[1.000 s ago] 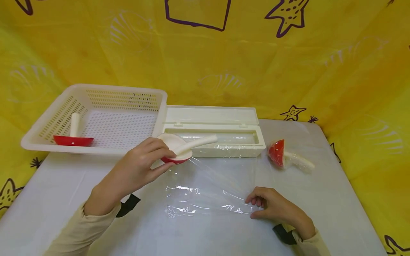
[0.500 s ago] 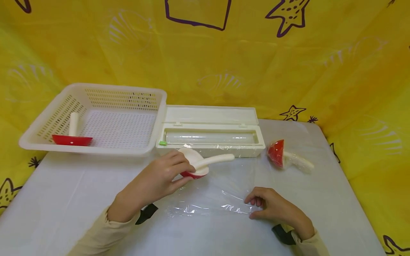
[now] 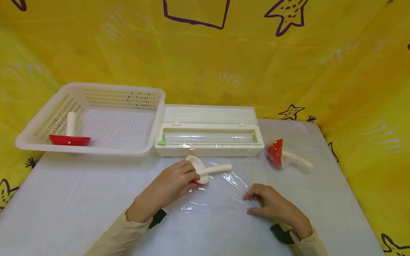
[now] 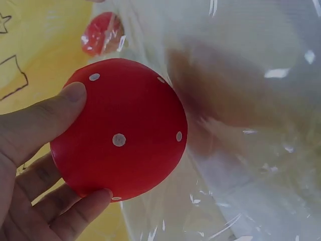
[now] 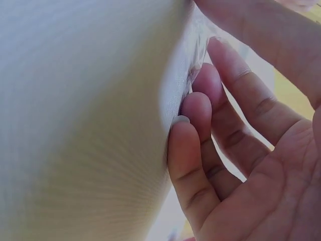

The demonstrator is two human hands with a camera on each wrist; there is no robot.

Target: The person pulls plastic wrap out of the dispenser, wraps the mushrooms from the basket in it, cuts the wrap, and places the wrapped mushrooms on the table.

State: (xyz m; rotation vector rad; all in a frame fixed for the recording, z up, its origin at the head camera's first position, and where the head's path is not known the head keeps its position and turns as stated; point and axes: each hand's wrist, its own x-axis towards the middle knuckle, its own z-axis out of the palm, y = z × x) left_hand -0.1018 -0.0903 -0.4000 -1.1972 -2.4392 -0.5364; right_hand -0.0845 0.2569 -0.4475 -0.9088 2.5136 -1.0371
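Observation:
My left hand (image 3: pixel 174 183) grips a toy mushroom (image 3: pixel 214 170) by the edge of its cap, over a sheet of cling film (image 3: pixel 192 206). Its pale underside and stem face up, the stem pointing right. The left wrist view gives the cap's red, white-dotted dome (image 4: pixel 119 139), with thumb and fingers round its rim. On the sheet's right side, my right hand (image 3: pixel 275 206) touches the film with thumb and fingertips apart. Film bunches near those fingertips (image 5: pixel 184 138) in the right wrist view. Behind, a white cling film dispenser (image 3: pixel 208 151) stands with its lid raised, roll inside.
Another mushroom (image 3: pixel 275 153), wrapped in film, lies at the right on the white table (image 3: pixel 320 199). At the left, a white plastic basket (image 3: pixel 89 150) holds one more mushroom (image 3: pixel 69 140). A green slider (image 3: pixel 161 143) sits at the dispenser's left end. Yellow cloth hangs behind.
My left hand has carried the mushroom right and toward me, from in front of the dispenser down over the film. The right hand has barely shifted; creases in the film look different.

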